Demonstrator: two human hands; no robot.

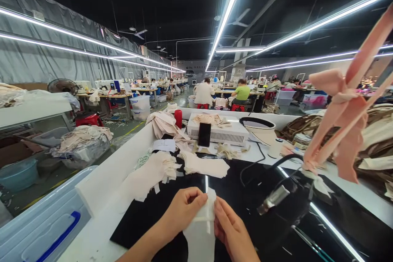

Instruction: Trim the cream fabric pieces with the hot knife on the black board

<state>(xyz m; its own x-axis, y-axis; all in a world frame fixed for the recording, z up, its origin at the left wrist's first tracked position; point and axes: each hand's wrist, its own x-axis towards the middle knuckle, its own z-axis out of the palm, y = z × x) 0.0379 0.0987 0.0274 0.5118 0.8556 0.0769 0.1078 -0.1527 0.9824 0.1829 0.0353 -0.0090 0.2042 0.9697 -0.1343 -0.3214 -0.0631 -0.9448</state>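
My left hand (183, 209) and my right hand (231, 226) come together low in the middle of the view. Between them is a thin, whitish, see-through piece (201, 237) with a narrow top and a wider lower part; its exact kind is hard to make out. My left thumb and forefinger pinch its upper left edge, while my right fingers close on its right edge. Just beyond lie a stack of cream cut fabric pieces (205, 164) and a second such stack (150, 174). All of this is over a glossy black board (245, 176).
A soldering-iron-like metal tool (274, 198) and tweezers (310, 243) lie to the right. Behind are a phone (204, 134), a white vented box (221, 134), a thread spool (275, 147) and a red cone (178, 118). Pink ribbons (346, 110) hang at right. People sit farther off.
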